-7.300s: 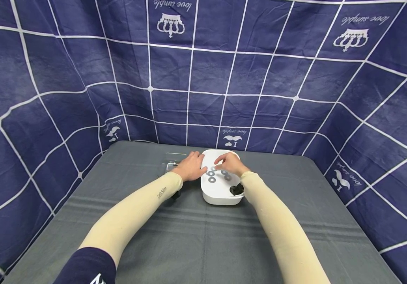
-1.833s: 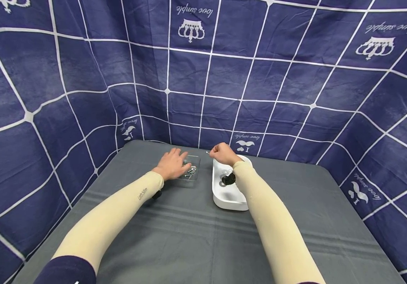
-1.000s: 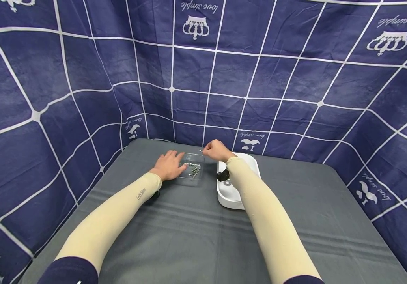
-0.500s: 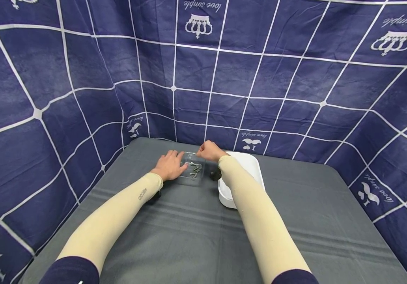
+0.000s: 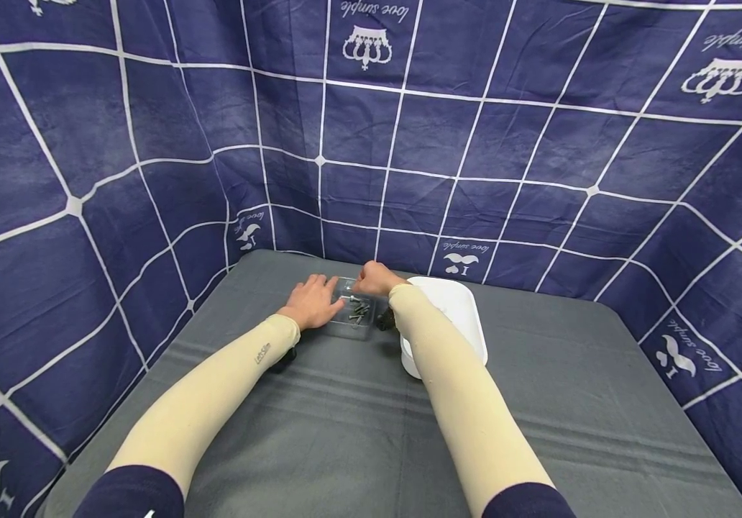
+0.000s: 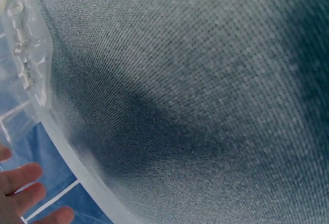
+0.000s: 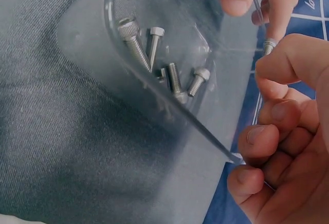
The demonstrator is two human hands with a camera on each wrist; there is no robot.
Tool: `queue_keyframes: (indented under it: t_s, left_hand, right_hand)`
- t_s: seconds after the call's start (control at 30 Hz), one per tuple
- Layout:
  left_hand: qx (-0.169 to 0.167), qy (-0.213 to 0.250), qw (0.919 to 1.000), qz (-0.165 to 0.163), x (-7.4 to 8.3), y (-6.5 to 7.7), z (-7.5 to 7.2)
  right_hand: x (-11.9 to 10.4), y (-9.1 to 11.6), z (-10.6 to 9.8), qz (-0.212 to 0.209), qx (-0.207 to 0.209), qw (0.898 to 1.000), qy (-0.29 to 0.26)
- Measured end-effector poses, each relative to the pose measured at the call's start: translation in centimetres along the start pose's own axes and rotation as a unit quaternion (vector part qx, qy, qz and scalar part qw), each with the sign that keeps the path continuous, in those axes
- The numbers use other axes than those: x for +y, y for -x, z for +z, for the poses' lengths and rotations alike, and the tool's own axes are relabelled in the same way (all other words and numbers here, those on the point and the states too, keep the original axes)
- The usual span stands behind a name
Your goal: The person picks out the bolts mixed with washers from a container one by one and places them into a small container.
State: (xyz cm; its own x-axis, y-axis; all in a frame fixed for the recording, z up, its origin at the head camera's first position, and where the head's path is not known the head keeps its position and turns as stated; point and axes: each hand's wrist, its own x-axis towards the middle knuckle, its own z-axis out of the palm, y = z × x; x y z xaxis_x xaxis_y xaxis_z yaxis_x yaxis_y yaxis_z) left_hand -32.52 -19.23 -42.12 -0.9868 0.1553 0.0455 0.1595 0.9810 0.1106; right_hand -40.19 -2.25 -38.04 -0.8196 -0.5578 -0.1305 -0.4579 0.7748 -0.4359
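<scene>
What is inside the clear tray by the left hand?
The clear tray holds about five loose steel screws. The right hand pinches one more screw over it. The left hand covers the tray's left edge in the head view.

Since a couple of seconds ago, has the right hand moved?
Yes. The right hand has moved leftward from over the white tray to the clear dish of screws, pinching a screw.
</scene>
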Motion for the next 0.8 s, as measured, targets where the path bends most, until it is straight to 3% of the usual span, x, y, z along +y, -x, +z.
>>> queue_keyframes:
  t_s: [0.2,0.4,0.6,0.8]
  left_hand:
    - [-0.001,-0.001,1.0000,0.008,0.3,-0.2,0.0]
    - [0.000,-0.004,0.9999,0.010,0.4,-0.2,0.2]
    - [0.001,-0.013,0.9997,0.021,0.4,0.1,-0.1]
    - [-0.006,-0.022,0.9987,0.046,0.8,0.5,-1.7]
  right_hand:
    - [0.2,0.4,0.0,0.010,-0.004,1.000,-0.017]
    - [0.9,1.5,-0.1,-0.013,0.009,1.000,-0.011]
    - [1.5,3.8,-1.0,-0.059,0.049,0.997,0.017]
    - [2.3,7.3,-2.5,-0.101,0.075,0.992,0.032]
